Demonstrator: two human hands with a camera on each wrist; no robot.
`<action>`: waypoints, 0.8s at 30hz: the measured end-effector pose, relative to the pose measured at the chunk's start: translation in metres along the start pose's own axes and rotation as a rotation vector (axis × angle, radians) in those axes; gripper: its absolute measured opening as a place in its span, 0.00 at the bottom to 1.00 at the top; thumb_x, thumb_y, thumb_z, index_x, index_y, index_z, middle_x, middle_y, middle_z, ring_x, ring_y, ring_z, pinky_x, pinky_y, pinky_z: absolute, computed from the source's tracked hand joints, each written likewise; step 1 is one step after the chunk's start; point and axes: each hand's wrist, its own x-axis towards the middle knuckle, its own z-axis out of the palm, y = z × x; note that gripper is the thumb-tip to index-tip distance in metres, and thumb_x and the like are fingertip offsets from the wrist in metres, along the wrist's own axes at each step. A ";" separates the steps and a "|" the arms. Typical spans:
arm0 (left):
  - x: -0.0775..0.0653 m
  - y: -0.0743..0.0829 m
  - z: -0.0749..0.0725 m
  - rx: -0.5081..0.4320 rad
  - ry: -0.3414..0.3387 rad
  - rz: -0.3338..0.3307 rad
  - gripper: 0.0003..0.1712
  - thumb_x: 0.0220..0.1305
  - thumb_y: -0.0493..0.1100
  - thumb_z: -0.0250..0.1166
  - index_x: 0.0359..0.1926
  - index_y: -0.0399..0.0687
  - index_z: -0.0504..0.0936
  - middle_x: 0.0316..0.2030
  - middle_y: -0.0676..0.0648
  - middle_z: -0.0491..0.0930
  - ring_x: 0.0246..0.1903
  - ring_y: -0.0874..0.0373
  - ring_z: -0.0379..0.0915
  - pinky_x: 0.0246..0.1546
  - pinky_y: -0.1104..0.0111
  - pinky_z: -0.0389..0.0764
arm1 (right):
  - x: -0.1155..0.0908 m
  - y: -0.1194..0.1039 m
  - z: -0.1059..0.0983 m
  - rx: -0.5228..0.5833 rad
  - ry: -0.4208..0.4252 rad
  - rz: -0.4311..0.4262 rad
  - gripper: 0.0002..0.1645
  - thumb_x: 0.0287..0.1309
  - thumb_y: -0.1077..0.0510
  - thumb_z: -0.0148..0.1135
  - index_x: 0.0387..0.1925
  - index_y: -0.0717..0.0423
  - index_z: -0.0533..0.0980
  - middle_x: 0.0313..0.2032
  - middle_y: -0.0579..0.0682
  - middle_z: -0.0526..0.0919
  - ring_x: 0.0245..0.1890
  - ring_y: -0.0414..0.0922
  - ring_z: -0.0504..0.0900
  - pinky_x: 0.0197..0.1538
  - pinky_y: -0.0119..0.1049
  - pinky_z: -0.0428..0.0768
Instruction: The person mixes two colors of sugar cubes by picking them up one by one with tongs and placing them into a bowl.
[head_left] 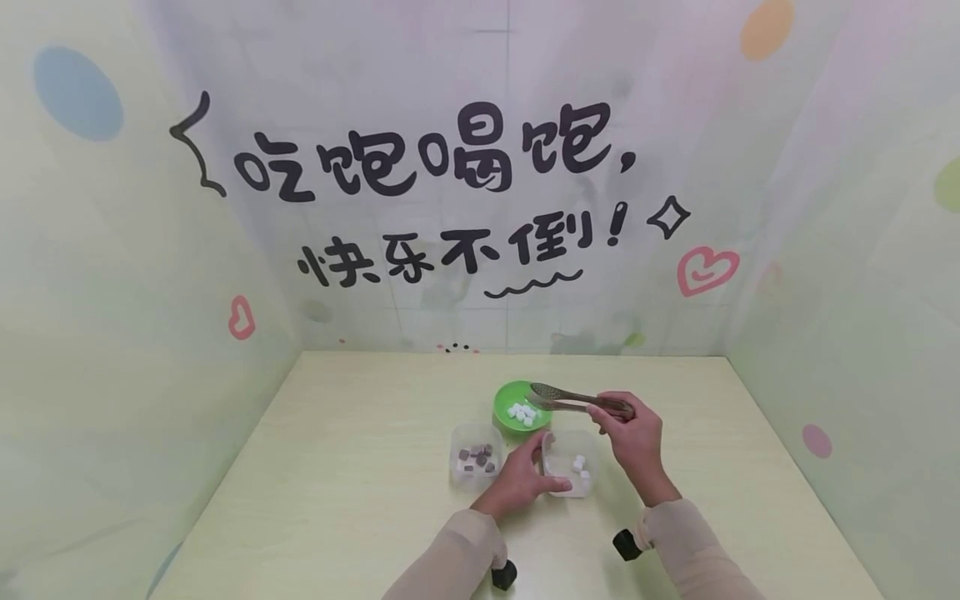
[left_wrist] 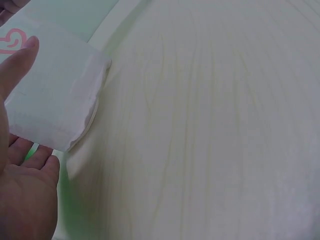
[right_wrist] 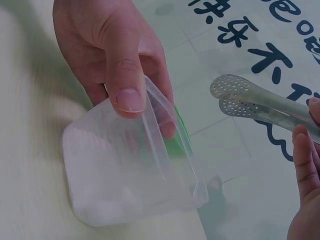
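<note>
My left hand [head_left: 521, 477] grips the left side of a clear plastic box [head_left: 566, 487], its thumb at the near rim. A few small white cubes [head_left: 578, 463] lie inside. My right hand [head_left: 636, 433] holds metal tongs [head_left: 553, 392] by their handle end. Their perforated tips [right_wrist: 235, 92] are close together, with nothing visible between them, and overlap a green bowl [head_left: 500, 419] in the head view. Several white cubes [head_left: 522, 414] sit in that bowl, just behind the boxes.
Left of my left hand stands a second clear box [head_left: 456, 467] with several dark brown cubes [head_left: 482, 458] in it. The pale wooden table [head_left: 330, 475] is bounded by printed cloth walls [head_left: 420, 325] at the back and both sides. Black wrist devices [head_left: 627, 545] sit under the sleeves.
</note>
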 end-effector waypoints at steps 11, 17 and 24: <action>0.000 -0.001 0.000 -0.013 0.002 0.031 0.58 0.48 0.50 0.79 0.76 0.48 0.59 0.73 0.43 0.65 0.72 0.41 0.61 0.74 0.49 0.65 | -0.008 0.002 -0.016 -0.054 -0.032 0.081 0.18 0.51 0.65 0.74 0.44 0.68 0.81 0.27 0.44 0.88 0.21 0.32 0.83 0.24 0.26 0.82; -0.001 -0.001 0.000 -0.016 0.005 0.032 0.56 0.47 0.50 0.80 0.75 0.51 0.60 0.72 0.43 0.66 0.72 0.41 0.61 0.74 0.49 0.65 | -0.013 0.006 -0.023 -0.096 -0.039 0.084 0.17 0.52 0.67 0.73 0.44 0.70 0.80 0.28 0.49 0.89 0.21 0.30 0.82 0.24 0.26 0.82; -0.002 0.000 0.000 -0.011 -0.001 0.032 0.55 0.49 0.49 0.79 0.75 0.51 0.60 0.72 0.42 0.66 0.73 0.41 0.60 0.74 0.48 0.63 | -0.021 0.004 -0.031 -0.120 -0.052 0.048 0.16 0.53 0.65 0.73 0.43 0.68 0.81 0.26 0.45 0.88 0.20 0.32 0.82 0.23 0.26 0.82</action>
